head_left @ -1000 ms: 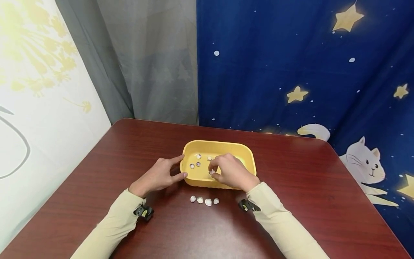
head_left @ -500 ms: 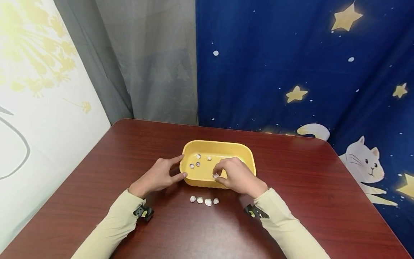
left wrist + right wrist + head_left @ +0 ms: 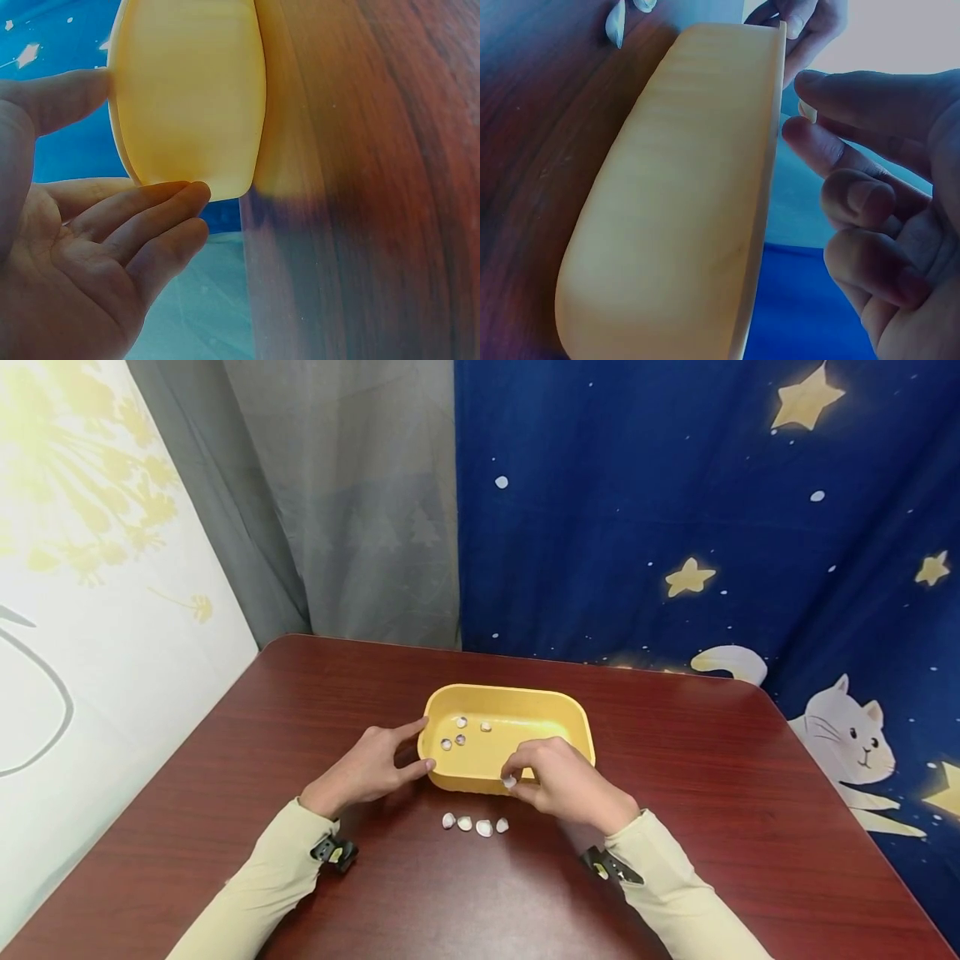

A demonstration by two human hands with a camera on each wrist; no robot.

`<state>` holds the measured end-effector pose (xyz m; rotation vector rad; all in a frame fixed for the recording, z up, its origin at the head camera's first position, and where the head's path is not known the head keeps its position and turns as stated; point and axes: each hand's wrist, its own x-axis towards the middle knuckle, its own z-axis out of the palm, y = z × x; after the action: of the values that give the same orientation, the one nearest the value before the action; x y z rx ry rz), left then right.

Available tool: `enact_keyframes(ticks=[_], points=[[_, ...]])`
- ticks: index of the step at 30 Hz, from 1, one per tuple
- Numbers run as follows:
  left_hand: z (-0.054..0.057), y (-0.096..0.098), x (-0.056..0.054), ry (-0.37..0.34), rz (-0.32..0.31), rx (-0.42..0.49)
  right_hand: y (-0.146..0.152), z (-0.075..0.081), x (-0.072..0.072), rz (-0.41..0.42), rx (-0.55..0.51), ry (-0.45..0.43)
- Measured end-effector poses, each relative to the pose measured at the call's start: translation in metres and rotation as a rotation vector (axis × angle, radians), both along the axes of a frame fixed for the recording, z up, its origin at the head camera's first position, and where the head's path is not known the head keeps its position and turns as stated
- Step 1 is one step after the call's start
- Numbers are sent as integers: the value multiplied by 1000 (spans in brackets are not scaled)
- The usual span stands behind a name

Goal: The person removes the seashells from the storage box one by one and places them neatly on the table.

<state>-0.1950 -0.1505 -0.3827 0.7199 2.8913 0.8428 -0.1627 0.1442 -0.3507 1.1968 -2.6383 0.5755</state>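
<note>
My right hand (image 3: 566, 783) pinches a small white seashell (image 3: 508, 782) between thumb and fingertips, right above the near rim of a yellow plastic basin (image 3: 461, 784). In the right wrist view, the shell's pale edge (image 3: 808, 112) shows between the fingertips, beside the basin's rim. My left hand (image 3: 367, 766) rests at the basin's left end, thumb and index finger spread and touching the rim. The left wrist view has its other fingers (image 3: 161, 236) extended against the end wall. Several shells (image 3: 461, 740) lie inside the basin's left half.
Several white shells (image 3: 484, 828) form a row on the dark red wooden table (image 3: 360, 685), in front of the basin. A grey curtain (image 3: 360, 510) and a blue star-patterned curtain (image 3: 585, 527) hang behind the table. Each wrist wears a black strap (image 3: 335, 852) with a small device.
My right hand has moved toward me and slightly right with the pinched shell, from inside the basin to its near rim. The left hand and the row of shells have stayed in place.
</note>
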Motion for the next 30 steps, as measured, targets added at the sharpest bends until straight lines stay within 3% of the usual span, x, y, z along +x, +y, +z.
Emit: enact_keyframes(ticks=[9,21,30], points=[[1,0,0,-3,4,-9,8,-5,10,10,13,-22],[2,1,1,-21,15,-3,15,-22,17,11,42,-33],[2,2,1,-9,8,-4,16,-35,23,-35,99,-26]])
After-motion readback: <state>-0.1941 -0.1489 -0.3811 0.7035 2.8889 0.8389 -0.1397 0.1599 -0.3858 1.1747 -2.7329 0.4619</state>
